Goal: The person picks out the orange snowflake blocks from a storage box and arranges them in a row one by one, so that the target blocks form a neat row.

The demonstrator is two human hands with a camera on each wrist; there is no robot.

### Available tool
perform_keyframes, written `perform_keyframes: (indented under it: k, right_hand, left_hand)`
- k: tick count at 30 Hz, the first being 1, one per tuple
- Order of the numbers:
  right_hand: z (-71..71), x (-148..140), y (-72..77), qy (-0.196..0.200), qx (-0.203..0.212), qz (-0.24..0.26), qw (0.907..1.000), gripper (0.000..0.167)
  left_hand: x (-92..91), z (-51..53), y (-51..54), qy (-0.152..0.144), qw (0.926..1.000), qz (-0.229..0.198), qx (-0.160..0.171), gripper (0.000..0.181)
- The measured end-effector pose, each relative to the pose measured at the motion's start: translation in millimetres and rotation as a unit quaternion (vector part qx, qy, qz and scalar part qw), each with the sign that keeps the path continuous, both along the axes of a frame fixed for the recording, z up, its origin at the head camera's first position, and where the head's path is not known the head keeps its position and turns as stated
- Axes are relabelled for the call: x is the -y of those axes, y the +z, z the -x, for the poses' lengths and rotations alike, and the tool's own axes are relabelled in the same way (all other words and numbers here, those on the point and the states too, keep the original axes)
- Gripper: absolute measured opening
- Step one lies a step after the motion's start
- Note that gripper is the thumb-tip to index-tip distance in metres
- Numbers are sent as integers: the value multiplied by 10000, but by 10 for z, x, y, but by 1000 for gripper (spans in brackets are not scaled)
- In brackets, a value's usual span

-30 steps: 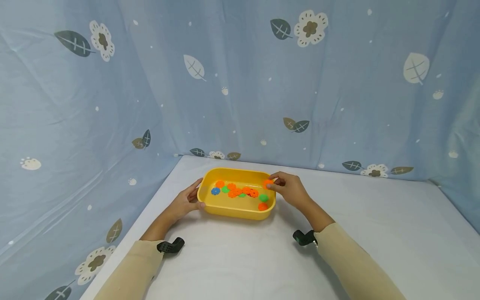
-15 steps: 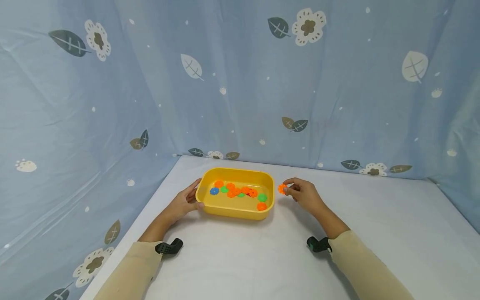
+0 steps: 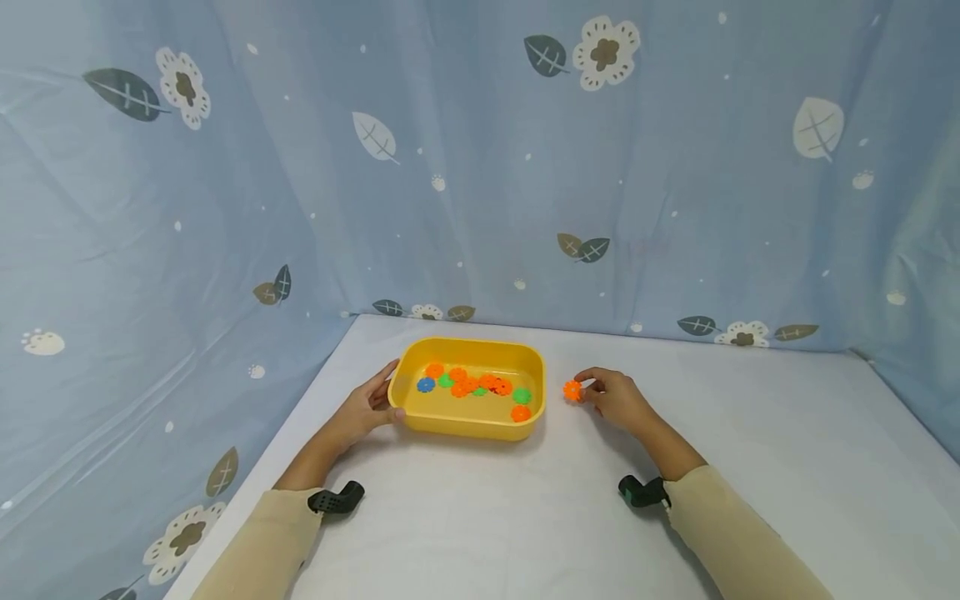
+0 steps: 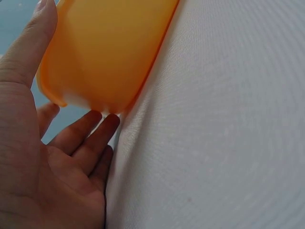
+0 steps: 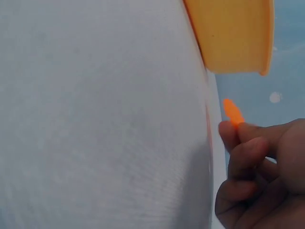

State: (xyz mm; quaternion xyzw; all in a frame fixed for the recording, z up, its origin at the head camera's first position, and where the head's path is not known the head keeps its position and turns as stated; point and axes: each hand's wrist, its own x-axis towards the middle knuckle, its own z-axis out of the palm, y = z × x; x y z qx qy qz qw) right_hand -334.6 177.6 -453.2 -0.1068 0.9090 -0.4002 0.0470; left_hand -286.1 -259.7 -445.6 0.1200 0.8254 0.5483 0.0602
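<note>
"So, why is the left hand (image 3: 360, 416) on the tray (image 3: 461, 428)?"

"Probably to steady it, I'd say. From my station I see its thumb at the near left corner and the fingertips reaching the end wall, so I have that end held between them, with the tray resting on the white surface (image 3: 487, 517)."

"And the right hand (image 3: 619, 403)?"

"I've got its thumb and forefinger pinching one orange disc (image 3: 572, 391), notched like a flower, the other fingers folded in below. It's just right of the tray, apart from it; I can't tell whether it touches the surface."

"Why the fingertips?"

"My guess is that it's thin and small, so a light pinch suits it."

"What's inside the tray?"

"Orange discs (image 3: 459, 389) bunched mid-tray, a blue disc (image 3: 426, 385) leftward, a green disc (image 3: 522, 396) near the right end. The walls presumably keep them from straying."
</note>
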Motion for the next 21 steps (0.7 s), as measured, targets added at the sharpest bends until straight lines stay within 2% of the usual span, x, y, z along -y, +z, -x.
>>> perform_keyframes:
  k: [2, 5, 9, 16, 21]
  right_hand:
    - [-5, -5, -5, -11, 10, -55, 10000, 23]
    - [-13, -10, -7, 12, 42, -188, 9998, 24]
    - [-14, -23, -16, 59, -38, -357, 9993, 24]
    - [-4, -28, -26, 39, -440, -860, 9953, 22]
    - [2, -35, -28, 48, -523, -987, 9937, 23]
  left_hand:
    - [-14, -40, 56, -9, 10000, 30, -27, 87]
    - [-15, -62, 82, -6, 10000, 35, -24, 86]
    - [-15, -60, 87, -13, 10000, 4, -41, 87]
    - [-28, -49, 99, 49, 10000, -8, 0, 86]
    - [-27, -43, 97, 29, 10000, 14, 69, 86]
